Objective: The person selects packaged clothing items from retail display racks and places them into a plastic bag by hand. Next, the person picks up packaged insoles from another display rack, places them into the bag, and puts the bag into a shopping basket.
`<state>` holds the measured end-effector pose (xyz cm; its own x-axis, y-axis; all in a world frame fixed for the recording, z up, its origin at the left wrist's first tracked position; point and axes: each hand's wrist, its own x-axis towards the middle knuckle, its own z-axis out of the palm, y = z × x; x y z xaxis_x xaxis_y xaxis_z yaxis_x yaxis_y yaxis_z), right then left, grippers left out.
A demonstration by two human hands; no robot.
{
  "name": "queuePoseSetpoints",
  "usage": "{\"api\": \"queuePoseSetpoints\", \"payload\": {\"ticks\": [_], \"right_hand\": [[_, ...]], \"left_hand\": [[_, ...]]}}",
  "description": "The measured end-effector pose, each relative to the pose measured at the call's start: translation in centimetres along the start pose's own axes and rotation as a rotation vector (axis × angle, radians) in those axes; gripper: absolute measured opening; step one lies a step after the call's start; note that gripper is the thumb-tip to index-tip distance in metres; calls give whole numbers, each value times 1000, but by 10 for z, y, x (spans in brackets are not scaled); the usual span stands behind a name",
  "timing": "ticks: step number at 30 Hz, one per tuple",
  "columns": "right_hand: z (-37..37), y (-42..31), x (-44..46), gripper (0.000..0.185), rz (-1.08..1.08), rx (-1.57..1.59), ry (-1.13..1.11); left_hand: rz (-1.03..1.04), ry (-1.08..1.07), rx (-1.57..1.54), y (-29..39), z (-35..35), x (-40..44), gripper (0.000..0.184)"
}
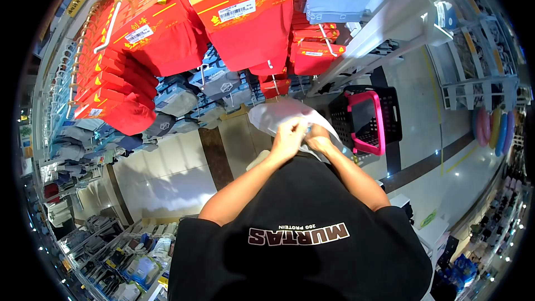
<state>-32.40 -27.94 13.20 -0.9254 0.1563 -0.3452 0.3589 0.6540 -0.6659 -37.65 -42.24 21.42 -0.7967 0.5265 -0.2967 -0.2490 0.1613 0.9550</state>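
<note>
Close in front of my body, both hands are together at a white, thin item (272,113) that spreads out beyond them. My left hand (289,138) has its fingers bent and pressed together on the near edge of this white item. Beside it on the right, my right hand (318,138) is closed at the same edge, its fingertips partly hidden. A small bluish bit shows between the hands, too small to name. Just beyond hang packs of red socks (253,39) on hooks.
A black basket (394,114) with a pink handle (380,128) stands on the floor to the right. Grey and blue socks (175,99) hang below the red packs. Shelves of packaged goods (139,267) are at lower left. Coloured rings (495,129) hang at far right.
</note>
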Motion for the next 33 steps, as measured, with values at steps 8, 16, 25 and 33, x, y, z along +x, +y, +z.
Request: {"api": "queuePoseSetpoints", "payload": {"ticks": [8, 16, 25, 33], "right_hand": [[107, 94, 63, 22, -65, 545, 237], [19, 24, 41, 28, 24, -591, 29], [113, 98, 65, 49, -77, -672, -338], [-38, -41, 7, 52, -261, 111, -391]], "left_hand": [[62, 8, -148, 14, 11, -1, 22], [-321, 100, -769, -27, -13, 10, 26], [-389, 35, -531, -15, -4, 15, 17], [-348, 155, -527, -25, -29, 10, 20]]}}
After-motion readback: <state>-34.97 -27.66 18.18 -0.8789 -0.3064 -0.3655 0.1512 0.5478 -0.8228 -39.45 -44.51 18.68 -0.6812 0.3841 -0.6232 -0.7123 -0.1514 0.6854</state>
